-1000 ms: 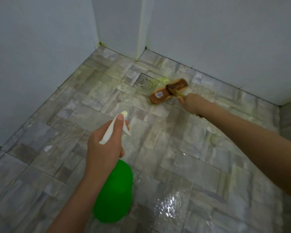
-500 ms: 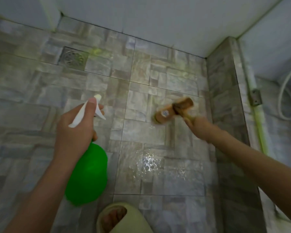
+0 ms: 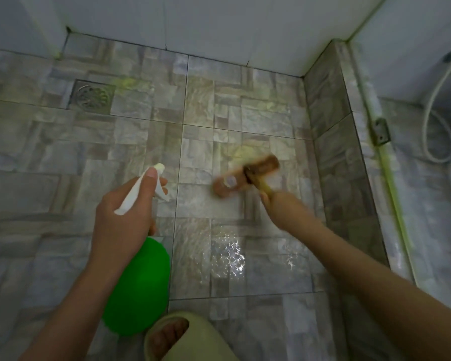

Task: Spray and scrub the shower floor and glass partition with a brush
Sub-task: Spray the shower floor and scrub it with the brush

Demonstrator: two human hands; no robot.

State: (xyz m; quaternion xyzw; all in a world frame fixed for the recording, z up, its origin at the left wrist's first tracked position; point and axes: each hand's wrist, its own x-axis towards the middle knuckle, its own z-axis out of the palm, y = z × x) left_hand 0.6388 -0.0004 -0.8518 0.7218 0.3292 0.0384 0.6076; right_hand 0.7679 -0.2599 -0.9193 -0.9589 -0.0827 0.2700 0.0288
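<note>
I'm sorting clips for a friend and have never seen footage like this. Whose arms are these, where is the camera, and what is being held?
There is no machine here, just a person's two bare hands. The single picture comes from a wide-angle camera worn on the head, looking down. The left hand grips a green spray bottle by its white trigger head. The right hand holds the handle of a brown scrub brush, blurred, down at the wet tiled shower floor. A drain sits far left, a foot in a pale slipper shows at the bottom, and a hose hangs at right.
</note>
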